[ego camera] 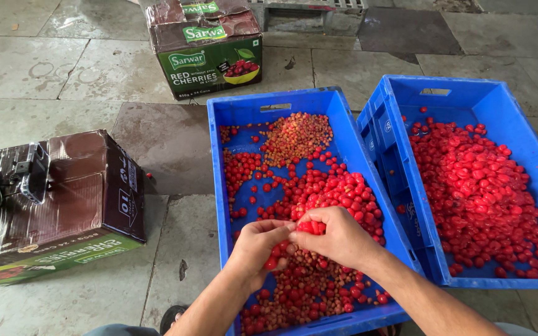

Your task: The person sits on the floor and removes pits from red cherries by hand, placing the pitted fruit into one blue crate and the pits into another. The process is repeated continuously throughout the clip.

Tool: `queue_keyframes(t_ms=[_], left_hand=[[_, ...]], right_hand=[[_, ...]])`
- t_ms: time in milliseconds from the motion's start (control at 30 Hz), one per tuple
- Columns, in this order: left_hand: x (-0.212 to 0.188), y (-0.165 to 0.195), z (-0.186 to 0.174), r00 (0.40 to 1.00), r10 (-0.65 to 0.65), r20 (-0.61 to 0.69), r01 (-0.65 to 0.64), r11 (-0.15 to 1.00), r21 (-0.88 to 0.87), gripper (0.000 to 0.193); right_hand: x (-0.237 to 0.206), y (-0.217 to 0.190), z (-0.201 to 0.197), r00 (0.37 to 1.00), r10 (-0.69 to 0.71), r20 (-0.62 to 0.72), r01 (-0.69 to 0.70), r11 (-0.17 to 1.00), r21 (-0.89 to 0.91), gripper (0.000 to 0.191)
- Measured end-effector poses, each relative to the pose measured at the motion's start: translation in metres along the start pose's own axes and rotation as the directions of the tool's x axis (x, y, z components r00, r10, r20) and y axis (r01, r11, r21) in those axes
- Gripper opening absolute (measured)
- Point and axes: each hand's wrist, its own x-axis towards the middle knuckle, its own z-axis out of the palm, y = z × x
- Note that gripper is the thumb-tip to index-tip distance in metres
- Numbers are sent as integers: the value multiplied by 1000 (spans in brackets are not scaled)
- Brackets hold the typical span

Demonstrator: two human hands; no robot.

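Over the near blue crate (219,186), the right hand (337,236) clamps red cherries (309,227). Touching it, the left hand (259,242) cups more. Further right sits a second crate (530,143).

red cherries (319,193) in blue crates (244,112) (green and brown boxes (207,62))

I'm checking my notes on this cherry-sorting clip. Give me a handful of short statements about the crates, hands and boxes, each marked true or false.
1. Both hands are over the left blue crate. True.
2. The right hand holds red cherries. True.
3. The right blue crate is empty. False: it holds a heap of red cherries.
4. The left hand rests on the cardboard box. False: it is over the left crate, touching the right hand.
5. Two cardboard boxes stand on the stone floor. True.
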Motion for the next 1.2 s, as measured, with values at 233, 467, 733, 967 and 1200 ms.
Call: queue_keyframes(t_ms=[233, 467, 733, 967, 1200], left_hand=[[-3, -1, 4, 1000, 5, -4, -5, 984, 178, 24], [4, 0, 11, 983, -8, -182, -12, 994, -111, 31], [-4, 0, 9, 994, -45, 100, 17, 966, 257, 38], [-5, 7, 13, 999, 37, 7, -37, 966, 257, 24], [-2, 12, 3, 999, -18, 31, 10, 976, 217, 21]], right_hand=[[-5, -1, 3, 988, -137, -65, 117, 962, -246, 16], [3, 13, -4, 991, -110, -70, 114, 992, 56, 18], [3, 8, -7, 983, 72, 168, -59, 995, -84, 28], [2, 6, -4, 996, -85, 6, 83, 961, -264, 37], [0, 6, 0, 989, -138, -46, 128, 976, -178, 38]])
